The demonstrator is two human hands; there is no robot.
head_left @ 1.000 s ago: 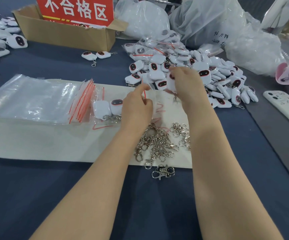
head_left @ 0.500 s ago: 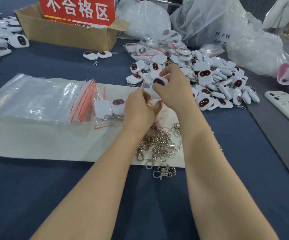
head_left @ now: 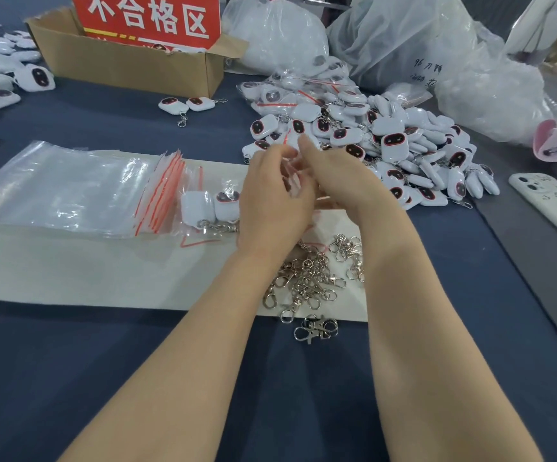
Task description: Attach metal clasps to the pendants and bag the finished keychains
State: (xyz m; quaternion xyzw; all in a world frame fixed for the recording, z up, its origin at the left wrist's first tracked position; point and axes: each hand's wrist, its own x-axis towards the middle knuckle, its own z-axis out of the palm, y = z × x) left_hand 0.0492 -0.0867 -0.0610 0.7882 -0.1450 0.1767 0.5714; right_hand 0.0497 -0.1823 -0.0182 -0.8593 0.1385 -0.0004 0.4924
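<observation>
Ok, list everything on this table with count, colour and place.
mat: one, off-white, on the blue table
cardboard box: one, brown, far left, holding a red sign
loose pendants: many, white with dark faces, heap right of centre
more pendants: many, white, far left edge
finished keychains: two, white, before the box
zip bags: stack, clear with red seals, left on the mat
bagged keychains: two, white, beside that stack
metal clasps: pile, silver, mat's near edge
phone: one, white, right edge
plastic sacks: several, translucent, far right
small bag: one, clear, red seal, held mid-air
left grip: pinches the small bag
right grip: at that bag, hold blurred
</observation>
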